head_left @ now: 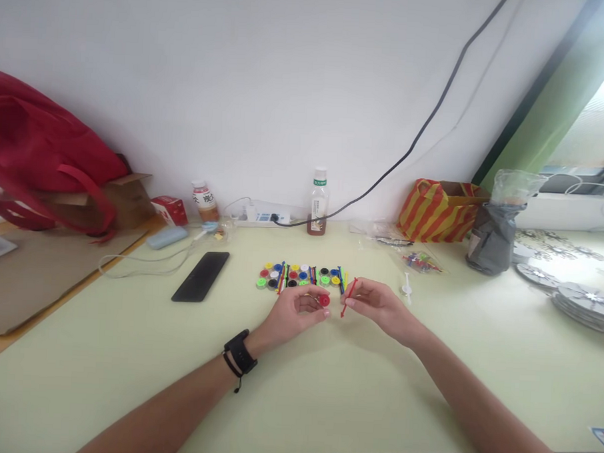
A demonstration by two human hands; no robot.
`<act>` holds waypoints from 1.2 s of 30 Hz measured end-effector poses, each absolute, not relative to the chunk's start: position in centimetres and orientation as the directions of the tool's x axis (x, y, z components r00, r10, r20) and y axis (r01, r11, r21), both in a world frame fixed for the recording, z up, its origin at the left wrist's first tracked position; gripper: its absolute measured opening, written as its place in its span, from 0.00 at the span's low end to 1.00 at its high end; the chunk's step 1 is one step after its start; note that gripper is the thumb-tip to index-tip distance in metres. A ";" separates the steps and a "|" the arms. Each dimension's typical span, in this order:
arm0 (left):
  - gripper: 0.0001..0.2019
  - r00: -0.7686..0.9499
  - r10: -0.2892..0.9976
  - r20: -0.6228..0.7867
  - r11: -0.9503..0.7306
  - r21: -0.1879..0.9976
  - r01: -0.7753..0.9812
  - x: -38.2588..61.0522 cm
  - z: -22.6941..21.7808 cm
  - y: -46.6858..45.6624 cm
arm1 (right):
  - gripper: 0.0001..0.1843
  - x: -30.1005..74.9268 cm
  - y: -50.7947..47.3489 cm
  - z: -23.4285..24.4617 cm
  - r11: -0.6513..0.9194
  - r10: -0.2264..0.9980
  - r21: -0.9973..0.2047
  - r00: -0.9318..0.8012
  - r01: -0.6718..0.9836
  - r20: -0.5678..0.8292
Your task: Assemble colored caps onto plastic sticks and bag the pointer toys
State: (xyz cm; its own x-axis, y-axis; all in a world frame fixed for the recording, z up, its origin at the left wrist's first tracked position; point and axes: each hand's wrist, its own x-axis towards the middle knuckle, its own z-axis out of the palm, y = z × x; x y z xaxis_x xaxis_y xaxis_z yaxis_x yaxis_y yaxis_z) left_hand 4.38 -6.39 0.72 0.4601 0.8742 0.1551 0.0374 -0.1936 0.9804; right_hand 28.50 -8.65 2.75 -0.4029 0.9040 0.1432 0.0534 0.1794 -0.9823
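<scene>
Left hand [293, 314] pinches red round cap [323, 300] at fingertips | right hand [376, 304] grips thin red stick [348, 298] just beside it

Red disc [323, 300], red stick [348, 298], striped orange-yellow bag [435, 209]

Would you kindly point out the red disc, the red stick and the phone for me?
Red disc [323, 300]: head view, middle of its round face.
Red stick [346, 306]: head view, the lower shaft below the fingers.
Phone [200, 276]: head view, centre of its dark screen.
</scene>
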 end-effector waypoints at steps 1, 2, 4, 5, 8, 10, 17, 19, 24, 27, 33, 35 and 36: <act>0.21 0.469 0.871 0.149 -0.184 0.982 0.031 4.4 0.8 -6.4 | 0.15 28.4 -8.7 2.7 0.166 0.904 -0.986 -0.402 0.027 0.142; 0.21 0.482 0.864 0.145 -0.179 0.984 0.025 4.3 0.9 -6.5 | 0.15 28.2 -8.8 2.7 0.159 0.907 -0.987 -0.395 0.004 0.145; 0.23 0.511 0.847 0.147 -0.184 0.983 0.021 4.3 1.0 -6.7 | 0.15 27.8 -9.0 2.6 0.143 0.915 -0.989 -0.376 -0.031 0.144; 0.23 0.519 0.841 0.153 -0.194 0.981 0.024 4.3 1.1 -6.8 | 0.15 27.5 -9.1 2.6 0.128 0.919 -0.991 -0.371 -0.047 0.136; 0.23 0.536 0.825 0.177 -0.235 0.971 0.041 4.3 1.2 -7.1 | 0.14 26.7 -9.4 2.3 0.058 0.916 -0.994 -0.391 -0.090 0.089; 0.22 0.558 0.805 0.201 -0.266 0.963 0.037 4.4 1.3 -7.3 | 0.15 26.2 -9.4 2.1 0.028 0.921 -0.993 -0.383 -0.116 0.070; 0.14 0.517 0.799 0.307 -0.409 0.908 0.093 4.7 1.3 -7.3 | 0.16 25.6 -9.3 1.3 0.061 0.947 -0.995 -0.311 -0.082 0.084; 0.12 0.497 0.803 0.329 -0.432 0.896 0.106 4.7 1.1 -7.1 | 0.16 25.7 -9.2 1.2 0.083 0.952 -0.994 -0.291 -0.068 0.099; 0.11 0.444 0.790 0.422 -0.539 0.823 0.177 4.4 0.9 -6.8 | 0.18 26.1 -9.0 1.2 0.135 0.950 -0.991 -0.285 0.002 0.129; 0.10 0.433 0.760 0.485 -0.610 0.761 0.220 4.3 1.0 -6.7 | 0.19 26.2 -8.9 1.1 0.158 0.947 -0.986 -0.291 0.051 0.136; 0.09 0.452 0.720 0.526 -0.661 0.719 0.216 4.3 1.1 -6.8 | 0.20 26.3 -8.7 0.9 0.185 0.937 -0.978 -0.317 0.091 0.148; 0.10 0.459 0.720 0.520 -0.658 0.722 0.215 4.3 1.1 -6.8 | 0.19 26.4 -8.8 1.0 0.207 0.929 -0.975 -0.328 0.079 0.170; 0.11 0.462 0.723 0.514 -0.653 0.726 0.213 4.3 1.0 -6.8 | 0.18 26.4 -8.8 1.1 0.218 0.927 -0.973 -0.328 0.082 0.180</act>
State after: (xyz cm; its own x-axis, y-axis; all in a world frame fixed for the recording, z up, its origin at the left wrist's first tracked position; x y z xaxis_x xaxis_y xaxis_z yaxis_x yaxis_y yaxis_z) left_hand 4.30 -6.81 1.03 0.4616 0.7227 0.5144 0.2133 -0.6533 0.7264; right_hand 26.37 -8.80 1.06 -0.3278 0.9274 0.1799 0.0824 0.2178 -0.9725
